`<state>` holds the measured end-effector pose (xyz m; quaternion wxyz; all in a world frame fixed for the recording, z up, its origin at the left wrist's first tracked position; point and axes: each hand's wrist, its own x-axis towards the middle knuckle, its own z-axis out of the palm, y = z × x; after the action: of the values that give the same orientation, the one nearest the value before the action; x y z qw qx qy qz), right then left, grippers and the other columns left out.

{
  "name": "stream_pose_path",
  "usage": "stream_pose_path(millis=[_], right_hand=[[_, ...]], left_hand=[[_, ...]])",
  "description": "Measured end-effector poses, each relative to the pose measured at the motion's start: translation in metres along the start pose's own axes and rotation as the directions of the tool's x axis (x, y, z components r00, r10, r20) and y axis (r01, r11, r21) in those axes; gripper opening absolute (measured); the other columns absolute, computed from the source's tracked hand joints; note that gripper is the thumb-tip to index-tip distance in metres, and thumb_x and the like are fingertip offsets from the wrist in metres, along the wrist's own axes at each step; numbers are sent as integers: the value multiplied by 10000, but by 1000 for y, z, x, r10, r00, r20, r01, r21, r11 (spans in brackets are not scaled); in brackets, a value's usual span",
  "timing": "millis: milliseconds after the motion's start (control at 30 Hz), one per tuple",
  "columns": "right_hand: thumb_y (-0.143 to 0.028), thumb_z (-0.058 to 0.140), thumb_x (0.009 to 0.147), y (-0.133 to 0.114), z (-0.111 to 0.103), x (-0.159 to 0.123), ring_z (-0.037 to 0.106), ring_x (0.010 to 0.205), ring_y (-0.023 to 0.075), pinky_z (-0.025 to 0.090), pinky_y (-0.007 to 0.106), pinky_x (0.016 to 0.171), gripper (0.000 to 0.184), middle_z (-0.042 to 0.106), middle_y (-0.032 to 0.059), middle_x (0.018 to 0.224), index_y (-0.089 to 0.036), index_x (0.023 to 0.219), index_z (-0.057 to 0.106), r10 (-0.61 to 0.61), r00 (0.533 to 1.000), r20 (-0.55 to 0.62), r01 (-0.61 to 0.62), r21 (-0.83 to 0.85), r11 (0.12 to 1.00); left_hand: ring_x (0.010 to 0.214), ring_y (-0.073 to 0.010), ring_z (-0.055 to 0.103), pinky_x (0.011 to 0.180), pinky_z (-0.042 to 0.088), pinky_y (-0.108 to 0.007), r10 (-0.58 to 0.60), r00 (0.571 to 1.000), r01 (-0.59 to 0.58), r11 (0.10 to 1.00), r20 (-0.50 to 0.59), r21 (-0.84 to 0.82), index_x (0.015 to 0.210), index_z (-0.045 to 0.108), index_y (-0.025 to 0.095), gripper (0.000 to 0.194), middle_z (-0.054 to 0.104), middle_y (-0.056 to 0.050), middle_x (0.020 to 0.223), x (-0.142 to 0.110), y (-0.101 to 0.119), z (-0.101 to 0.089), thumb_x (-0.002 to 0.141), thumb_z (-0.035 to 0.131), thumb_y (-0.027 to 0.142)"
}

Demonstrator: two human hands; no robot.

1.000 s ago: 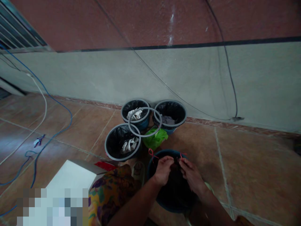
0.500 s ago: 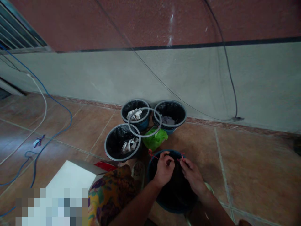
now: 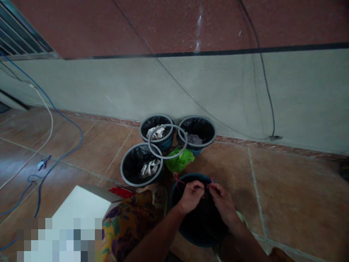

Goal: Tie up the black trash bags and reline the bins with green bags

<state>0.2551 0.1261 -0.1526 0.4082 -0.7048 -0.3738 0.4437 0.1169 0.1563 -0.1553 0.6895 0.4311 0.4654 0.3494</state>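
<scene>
The blue bin [image 3: 188, 238] stands on the tiled floor [image 3: 289, 189] right in front of me, its inside very dark. My hands meet over it, just inside its far rim. My left hand [image 3: 191, 196] has its fingers curled in toward the thumb; I can't tell whether anything is between them. My right hand [image 3: 221, 202] has its fingertips pinched together on a red tie [image 3: 212, 181], and a looped red tie [image 3: 176, 177] sticks up at the rim's left side. Just beyond sits a green bag [image 3: 181, 161], among three black-lined bins with grey rims. A loose grey ring [image 3: 149, 146] lies across them. To my left are floral cloth [image 3: 128, 222] and a white box [image 3: 81, 205].
</scene>
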Motion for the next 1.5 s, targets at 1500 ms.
stream_pose_path(millis=[1500], right_hand=[[-488, 807, 618, -23, -10, -10, 279, 446, 55, 164, 216, 429, 371, 398, -95, 507, -216, 800, 633, 205, 976, 78, -218, 445, 868]], left_hand=[[690, -144, 577, 681, 442, -255, 162, 984, -175, 897, 68, 405, 979, 730, 235, 244, 696, -11, 800, -1, 33, 10, 849, 530, 283]])
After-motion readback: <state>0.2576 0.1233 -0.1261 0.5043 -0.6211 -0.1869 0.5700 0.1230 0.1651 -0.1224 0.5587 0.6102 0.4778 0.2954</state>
